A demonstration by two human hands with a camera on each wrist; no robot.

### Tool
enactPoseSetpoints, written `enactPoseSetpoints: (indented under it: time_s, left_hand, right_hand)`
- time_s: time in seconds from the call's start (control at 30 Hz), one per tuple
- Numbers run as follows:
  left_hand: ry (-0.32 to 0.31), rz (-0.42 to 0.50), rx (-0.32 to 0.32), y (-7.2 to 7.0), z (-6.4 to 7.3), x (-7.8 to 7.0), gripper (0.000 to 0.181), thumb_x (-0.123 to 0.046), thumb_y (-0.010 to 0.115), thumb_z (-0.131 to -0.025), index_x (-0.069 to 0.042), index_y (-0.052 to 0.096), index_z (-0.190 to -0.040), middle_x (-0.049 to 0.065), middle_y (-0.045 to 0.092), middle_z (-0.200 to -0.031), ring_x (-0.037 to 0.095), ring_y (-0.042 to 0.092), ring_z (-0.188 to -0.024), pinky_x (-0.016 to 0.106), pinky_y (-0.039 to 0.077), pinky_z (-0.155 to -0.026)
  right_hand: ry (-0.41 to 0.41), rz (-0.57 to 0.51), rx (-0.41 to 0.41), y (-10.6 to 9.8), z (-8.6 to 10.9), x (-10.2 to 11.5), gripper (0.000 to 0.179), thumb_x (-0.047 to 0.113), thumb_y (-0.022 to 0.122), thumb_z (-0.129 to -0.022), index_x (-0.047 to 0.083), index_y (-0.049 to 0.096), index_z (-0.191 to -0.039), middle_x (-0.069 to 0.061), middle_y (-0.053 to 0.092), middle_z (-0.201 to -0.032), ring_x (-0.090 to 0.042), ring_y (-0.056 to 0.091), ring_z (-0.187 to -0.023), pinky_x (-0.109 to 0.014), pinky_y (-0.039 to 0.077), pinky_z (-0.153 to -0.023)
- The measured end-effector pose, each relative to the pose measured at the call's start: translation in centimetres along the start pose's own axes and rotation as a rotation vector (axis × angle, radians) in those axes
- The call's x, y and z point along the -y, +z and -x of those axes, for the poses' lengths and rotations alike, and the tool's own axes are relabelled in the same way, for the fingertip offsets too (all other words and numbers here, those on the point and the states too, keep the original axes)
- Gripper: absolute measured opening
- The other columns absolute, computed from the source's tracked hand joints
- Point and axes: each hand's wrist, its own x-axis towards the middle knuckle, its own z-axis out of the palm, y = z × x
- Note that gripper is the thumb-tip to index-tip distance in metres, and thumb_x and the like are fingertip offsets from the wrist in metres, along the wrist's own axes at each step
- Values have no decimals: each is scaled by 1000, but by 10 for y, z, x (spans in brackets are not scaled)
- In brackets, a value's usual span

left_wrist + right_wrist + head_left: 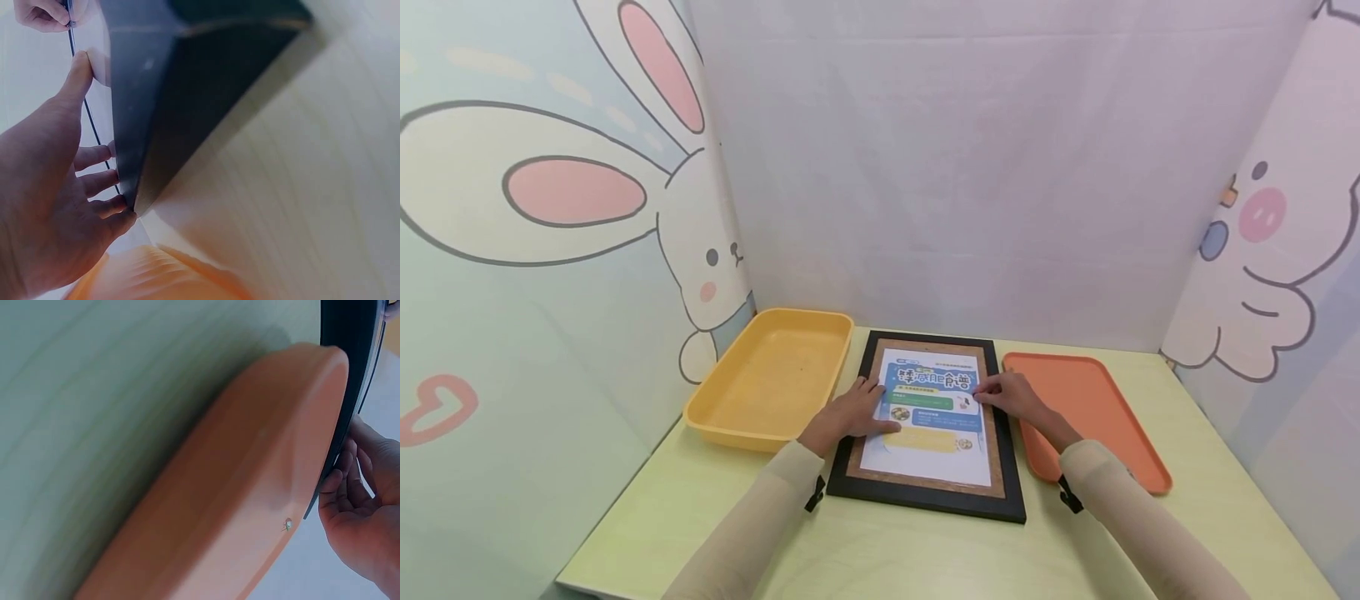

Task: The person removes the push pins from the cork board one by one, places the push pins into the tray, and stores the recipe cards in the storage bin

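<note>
Left hand, spread, and right hand, grip unclear, touch a poster, long axis pointing away.

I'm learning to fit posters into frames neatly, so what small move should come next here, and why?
Probably settle the printed sheet's right edge with the right hand, using the left hand as a steady hold. The left hand rests at the left edge, the right hand's bent fingers are at the right edge, and brown backing shows around the sheet inside the black frame.
</note>
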Motion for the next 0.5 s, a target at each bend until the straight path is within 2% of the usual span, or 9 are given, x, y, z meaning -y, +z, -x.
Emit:
enactPoseSetpoints:
  time_s: [0.5]
  left_hand:
    - [3, -21, -11, -1, 1, -1, 98, -74, 65, -89, -11, 40, -160, 11, 28, -169, 30, 30, -151, 49, 36, -119]
  right_hand:
    - [23, 24, 12, 0, 2, 4, 18, 16, 78, -95, 3, 81, -107, -1, 72, -84, -15, 54, -72, -26, 39, -62]
